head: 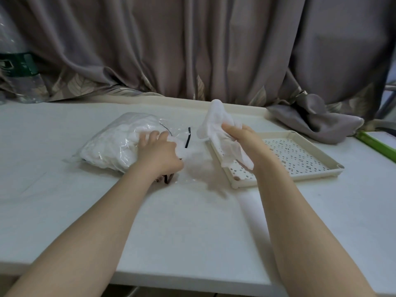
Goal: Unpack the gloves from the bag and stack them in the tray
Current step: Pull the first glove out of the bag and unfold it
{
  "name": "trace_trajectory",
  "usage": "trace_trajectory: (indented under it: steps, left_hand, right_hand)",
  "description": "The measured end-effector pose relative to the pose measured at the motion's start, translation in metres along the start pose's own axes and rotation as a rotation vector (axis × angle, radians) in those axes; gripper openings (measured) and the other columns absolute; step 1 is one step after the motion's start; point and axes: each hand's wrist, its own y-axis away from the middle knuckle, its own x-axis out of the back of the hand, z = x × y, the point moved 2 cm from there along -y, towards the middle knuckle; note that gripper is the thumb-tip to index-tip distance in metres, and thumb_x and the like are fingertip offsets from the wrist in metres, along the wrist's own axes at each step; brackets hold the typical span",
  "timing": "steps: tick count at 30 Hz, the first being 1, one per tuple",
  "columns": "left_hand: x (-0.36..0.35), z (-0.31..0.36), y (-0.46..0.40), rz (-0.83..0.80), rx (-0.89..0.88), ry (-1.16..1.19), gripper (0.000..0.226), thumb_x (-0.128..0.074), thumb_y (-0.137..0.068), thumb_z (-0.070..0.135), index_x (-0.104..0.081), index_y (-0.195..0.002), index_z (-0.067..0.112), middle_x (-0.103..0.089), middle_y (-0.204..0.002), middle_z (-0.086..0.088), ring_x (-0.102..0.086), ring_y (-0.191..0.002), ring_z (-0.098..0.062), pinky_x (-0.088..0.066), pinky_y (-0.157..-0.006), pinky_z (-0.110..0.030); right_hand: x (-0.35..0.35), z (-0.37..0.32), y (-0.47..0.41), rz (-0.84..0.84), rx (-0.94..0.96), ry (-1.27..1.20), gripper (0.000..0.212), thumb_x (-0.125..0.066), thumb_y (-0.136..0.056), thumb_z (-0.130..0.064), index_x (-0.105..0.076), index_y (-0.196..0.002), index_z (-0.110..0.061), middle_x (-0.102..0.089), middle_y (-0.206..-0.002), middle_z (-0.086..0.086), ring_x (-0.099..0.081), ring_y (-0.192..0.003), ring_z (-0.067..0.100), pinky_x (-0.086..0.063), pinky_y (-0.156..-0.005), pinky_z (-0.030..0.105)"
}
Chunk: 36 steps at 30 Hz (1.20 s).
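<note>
A cream perforated tray (300, 155) sits on a white table (192, 221). To the left of the tray lies a clear plastic bag (115, 142) stuffed with white gloves. The left hand (158, 151) rests on the bag's open end, fingers curled into it. The right hand (242, 136) grips one white glove (216, 127), held above the tray's left edge.

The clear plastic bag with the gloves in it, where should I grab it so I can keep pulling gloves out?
Judging by its pose, hold the bag at its open mouth, the slack end facing the tray, coming from above where the left hand already rests. The bulging far-left end is packed with white gloves and offers little loose film. The right hand holds one glove over the tray.
</note>
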Motion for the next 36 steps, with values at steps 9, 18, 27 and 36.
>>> trace_trajectory:
  steps: [9, 18, 27, 36]
  left_hand:
    - [0.047, 0.054, 0.011, 0.072, -0.066, 1.318, 0.026, -0.063, -0.085, 0.041, -0.060, -0.089, 0.016, -0.067, -0.089, 0.001, -0.064, -0.084, -0.015, -0.052, -0.079, -0.029]
    - [0.077, 0.066, 0.024, -0.209, -0.350, 1.550, 0.018, -0.058, -0.088, 0.008, -0.052, -0.073, 0.016, -0.061, -0.067, 0.007, -0.057, -0.058, -0.006, -0.047, -0.056, -0.018]
    - [0.091, 0.075, 0.015, -0.342, -0.277, 1.595, 0.030, -0.041, -0.084, -0.008, -0.042, -0.065, 0.015, -0.054, -0.063, -0.001, -0.059, -0.056, -0.013, -0.052, -0.061, -0.021]
    - [0.097, 0.082, 0.013, -0.556, -0.247, 1.570, 0.023, -0.055, -0.071, 0.021, -0.058, -0.090, 0.009, -0.062, -0.081, -0.002, -0.061, -0.069, -0.015, -0.053, -0.068, -0.024]
  right_hand:
    - [0.009, -0.009, 0.015, -0.262, 0.091, -0.006, 0.023, -0.054, -0.088, -0.001, -0.060, -0.110, -0.001, -0.065, -0.100, 0.014, -0.061, -0.092, 0.028, -0.048, -0.082, 0.039]
    - [0.043, -0.023, 0.031, -0.517, 0.001, -0.198, 0.091, -0.083, -0.054, -0.055, -0.052, -0.124, -0.007, -0.066, -0.106, 0.010, -0.067, -0.090, 0.020, -0.056, -0.076, 0.031]
    - [0.052, -0.037, 0.030, -0.205, -0.041, -0.118, 0.035, -0.047, -0.090, -0.014, -0.059, -0.118, 0.003, -0.068, -0.088, 0.008, -0.063, -0.072, 0.018, -0.051, -0.060, 0.028]
    - [0.053, -0.058, 0.025, 0.120, 0.244, 0.380, 0.024, -0.054, -0.094, -0.017, -0.062, -0.072, -0.021, -0.056, -0.068, 0.003, -0.048, -0.059, 0.015, -0.036, -0.051, 0.026]
